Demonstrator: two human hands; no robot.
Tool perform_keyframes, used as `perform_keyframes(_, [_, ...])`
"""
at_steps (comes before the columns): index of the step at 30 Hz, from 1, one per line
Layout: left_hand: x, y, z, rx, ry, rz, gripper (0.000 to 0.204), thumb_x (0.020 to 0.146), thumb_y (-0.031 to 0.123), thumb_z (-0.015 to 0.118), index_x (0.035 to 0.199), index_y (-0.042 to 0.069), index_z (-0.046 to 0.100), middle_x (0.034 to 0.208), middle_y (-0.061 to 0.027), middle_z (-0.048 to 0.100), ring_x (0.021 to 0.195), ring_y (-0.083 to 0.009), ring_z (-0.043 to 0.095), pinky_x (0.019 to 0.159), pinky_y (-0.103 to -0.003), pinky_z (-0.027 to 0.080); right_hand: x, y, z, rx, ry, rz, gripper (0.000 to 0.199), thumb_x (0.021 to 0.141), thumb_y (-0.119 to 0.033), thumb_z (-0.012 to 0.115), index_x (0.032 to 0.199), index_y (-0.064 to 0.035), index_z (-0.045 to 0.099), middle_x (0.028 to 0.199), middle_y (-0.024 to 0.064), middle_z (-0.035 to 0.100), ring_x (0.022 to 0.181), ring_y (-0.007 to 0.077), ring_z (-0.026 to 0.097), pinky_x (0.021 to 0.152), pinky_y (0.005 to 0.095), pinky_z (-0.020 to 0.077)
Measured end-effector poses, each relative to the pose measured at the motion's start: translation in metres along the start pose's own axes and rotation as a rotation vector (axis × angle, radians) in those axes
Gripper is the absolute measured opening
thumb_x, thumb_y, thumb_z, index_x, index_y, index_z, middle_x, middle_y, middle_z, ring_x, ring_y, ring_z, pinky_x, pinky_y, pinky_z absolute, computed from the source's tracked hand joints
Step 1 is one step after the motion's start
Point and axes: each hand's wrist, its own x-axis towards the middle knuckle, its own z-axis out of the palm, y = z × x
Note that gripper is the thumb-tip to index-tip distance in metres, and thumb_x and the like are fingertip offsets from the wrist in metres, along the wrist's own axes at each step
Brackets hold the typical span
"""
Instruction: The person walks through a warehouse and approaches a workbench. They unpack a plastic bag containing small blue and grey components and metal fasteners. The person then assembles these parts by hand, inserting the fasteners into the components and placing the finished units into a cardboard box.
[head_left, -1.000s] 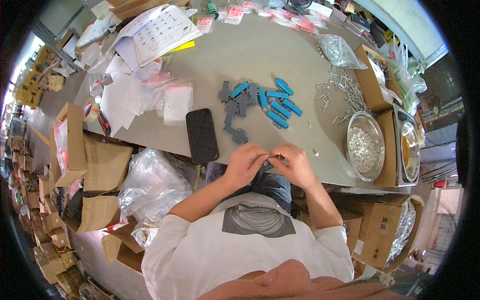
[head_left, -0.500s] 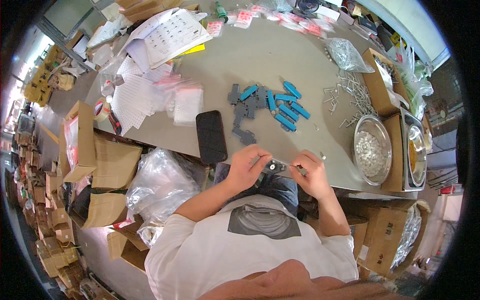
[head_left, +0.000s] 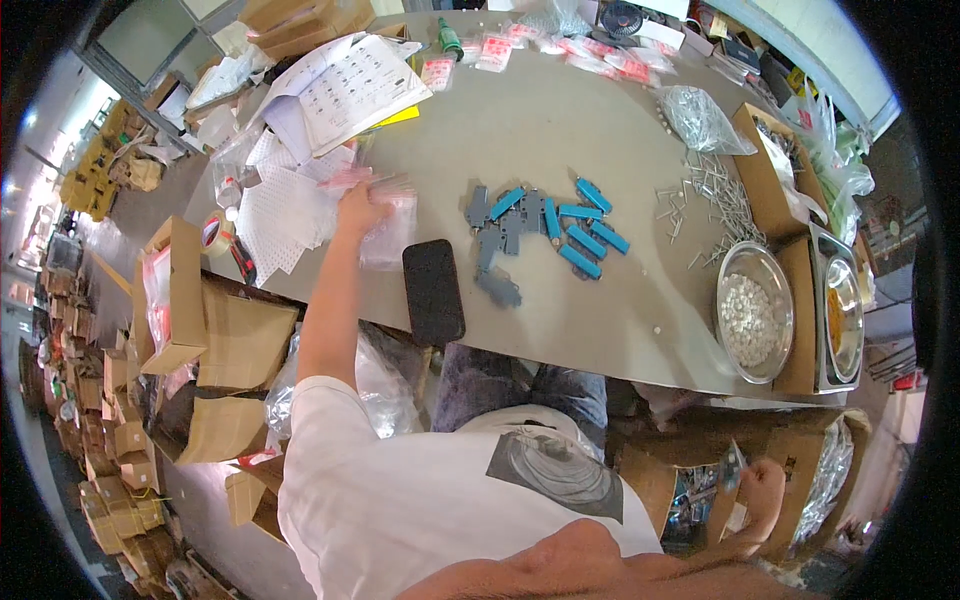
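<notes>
My left hand (head_left: pixel 356 207) reaches far out to the left over the grey table (head_left: pixel 520 130) and grips a small clear plastic bag (head_left: pixel 392 225) from a blurred pile of such bags. My right hand (head_left: pixel 762 488) hangs low at my right side, below the table edge. It pinches a small grey and blue part (head_left: pixel 733 465) over an open cardboard box (head_left: pixel 690 492). A cluster of blue and grey plastic parts (head_left: pixel 545 230) lies mid-table, apart from both hands. A black phone (head_left: pixel 433 291) lies near the front edge.
A steel bowl of small white pieces (head_left: pixel 752 320) and a second steel dish (head_left: pixel 843 310) stand at the right. Loose metal pins (head_left: pixel 710 195) lie beyond them. Printed sheets (head_left: pixel 350 85) and a tape roll (head_left: pixel 215 235) sit at the left. Cardboard boxes (head_left: pixel 175 290) crowd the floor.
Both hands were together at the front edge on a small part. The left hand has since swung out to the bag pile and the right has dropped to the box with the part.
</notes>
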Motion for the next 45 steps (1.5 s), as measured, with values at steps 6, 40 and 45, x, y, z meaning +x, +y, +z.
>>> perform_keyframes(6, [0.005, -0.022, -0.011, -0.117, 0.036, 0.013, 0.025, 0.08, 0.02, 0.062, 0.099, 0.004, 0.065, 0.103, -0.0168, 0.065, 0.096, -0.0346, 0.061, 0.082, -0.042, 0.048, 0.009, -0.035, 0.014, 0.085, 0.111, 0.043, 0.026, 0.074, -0.011, 0.067, 0.071, 0.0063, 0.048, 0.063, 0.0195, 0.044, 0.058, 0.0289, 0.043, 0.056, 0.0417, 0.0383])
perform_keyframes(40, [-0.249, 0.181, -0.005, -0.858, -0.363, 0.241, 0.015, 0.075, 0.01, 0.074, 0.085, 0.001, 0.068, 0.068, -0.0072, 0.06, 0.061, -0.0142, 0.056, 0.054, -0.028, 0.043, 0.028, -0.32, 0.09, 0.562, -0.064, -1.307, 0.032, 0.074, -0.01, 0.071, 0.104, -0.0076, 0.063, 0.104, 0.011, 0.062, 0.093, 0.033, 0.058, 0.08, 0.041, 0.0488])
perform_keyframes(45, [-0.25, 0.184, -0.007, -0.775, -0.28, 0.414, 0.027, 0.068, 0.008, 0.075, 0.093, 0.003, 0.067, 0.08, -0.013, 0.06, 0.074, -0.0288, 0.06, 0.063, -0.036, 0.048, 0.028, -0.321, 0.097, 0.396, -0.1, -1.255, 0.033, 0.073, -0.014, 0.072, 0.104, -0.0074, 0.064, 0.109, 0.0104, 0.062, 0.094, 0.0325, 0.056, 0.084, 0.0399, 0.046])
